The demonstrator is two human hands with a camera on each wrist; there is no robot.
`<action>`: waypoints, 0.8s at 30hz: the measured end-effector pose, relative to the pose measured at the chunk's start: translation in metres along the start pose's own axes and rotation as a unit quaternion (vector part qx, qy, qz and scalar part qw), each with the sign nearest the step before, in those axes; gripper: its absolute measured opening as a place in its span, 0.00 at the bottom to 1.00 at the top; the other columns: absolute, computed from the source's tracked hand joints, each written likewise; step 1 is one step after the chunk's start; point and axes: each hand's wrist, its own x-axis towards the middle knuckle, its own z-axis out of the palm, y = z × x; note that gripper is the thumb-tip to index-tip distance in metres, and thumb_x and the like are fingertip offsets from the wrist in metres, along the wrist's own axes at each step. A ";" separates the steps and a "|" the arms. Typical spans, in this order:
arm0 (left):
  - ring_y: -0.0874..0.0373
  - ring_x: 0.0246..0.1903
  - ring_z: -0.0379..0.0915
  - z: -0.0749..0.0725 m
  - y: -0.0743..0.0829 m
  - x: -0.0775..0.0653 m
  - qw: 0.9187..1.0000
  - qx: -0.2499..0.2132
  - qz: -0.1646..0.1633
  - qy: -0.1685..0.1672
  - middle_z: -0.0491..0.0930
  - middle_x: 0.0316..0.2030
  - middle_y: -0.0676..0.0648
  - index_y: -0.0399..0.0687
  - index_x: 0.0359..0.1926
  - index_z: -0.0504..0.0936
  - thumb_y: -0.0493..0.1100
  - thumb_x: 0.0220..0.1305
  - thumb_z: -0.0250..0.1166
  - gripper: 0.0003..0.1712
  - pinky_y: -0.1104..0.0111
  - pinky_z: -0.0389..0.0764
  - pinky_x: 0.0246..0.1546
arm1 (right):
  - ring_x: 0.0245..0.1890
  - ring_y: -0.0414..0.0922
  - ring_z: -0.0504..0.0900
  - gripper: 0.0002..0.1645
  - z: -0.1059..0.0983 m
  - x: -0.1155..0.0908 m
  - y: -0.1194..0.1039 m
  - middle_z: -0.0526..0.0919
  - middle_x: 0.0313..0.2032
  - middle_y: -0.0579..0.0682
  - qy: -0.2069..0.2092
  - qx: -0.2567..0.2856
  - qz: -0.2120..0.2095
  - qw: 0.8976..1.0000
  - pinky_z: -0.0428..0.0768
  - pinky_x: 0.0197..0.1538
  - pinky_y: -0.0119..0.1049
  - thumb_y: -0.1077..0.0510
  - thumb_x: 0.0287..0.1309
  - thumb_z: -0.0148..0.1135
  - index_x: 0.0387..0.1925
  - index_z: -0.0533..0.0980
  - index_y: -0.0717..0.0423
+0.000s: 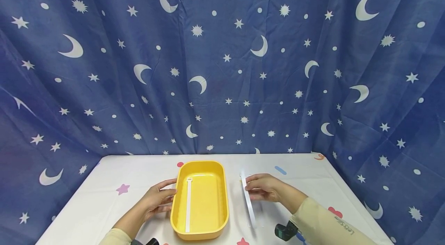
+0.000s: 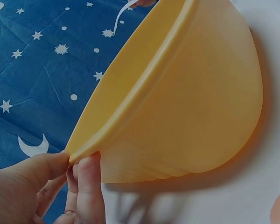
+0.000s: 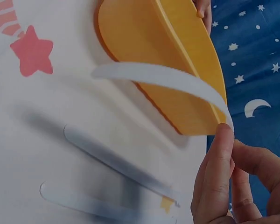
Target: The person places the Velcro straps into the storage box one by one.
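Observation:
A yellow plastic tub with rounded corners stands upright on the table. My left hand pinches its rim at the left side, thumb above and fingers under the lip, as the left wrist view shows. Inside the tub, along its left, lies a white strip with a wider far end. To the right of the tub, my right hand holds another long white strip by one end between thumb and fingers. In the right wrist view this strip bows out in front of the tub's side.
Two more white strips, an upper one and a lower one, lie on the table below the right hand. The white tablecloth has coloured prints. A blue curtain with moons and stars hangs behind the table and along its sides.

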 end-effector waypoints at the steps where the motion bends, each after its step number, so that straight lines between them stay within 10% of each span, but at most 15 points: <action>1: 0.59 0.30 0.83 0.000 0.000 0.000 1.000 -0.001 0.000 -0.001 0.84 0.39 0.44 0.42 0.68 0.68 0.39 0.66 0.62 0.30 0.62 0.89 0.30 | 0.29 0.44 0.83 0.17 0.001 0.000 0.000 0.82 0.32 0.55 -0.001 -0.001 0.001 1.000 0.87 0.29 0.33 0.71 0.50 0.68 0.45 0.80 0.62; 24: 0.60 0.28 0.81 0.002 -0.002 0.002 1.000 -0.006 -0.008 0.016 0.83 0.38 0.44 0.43 0.67 0.70 0.39 0.65 0.64 0.30 0.63 0.89 0.29 | 0.30 0.44 0.83 0.19 0.029 -0.001 -0.009 0.81 0.33 0.54 -0.042 -0.013 0.000 0.999 0.88 0.35 0.34 0.68 0.52 0.69 0.48 0.79 0.62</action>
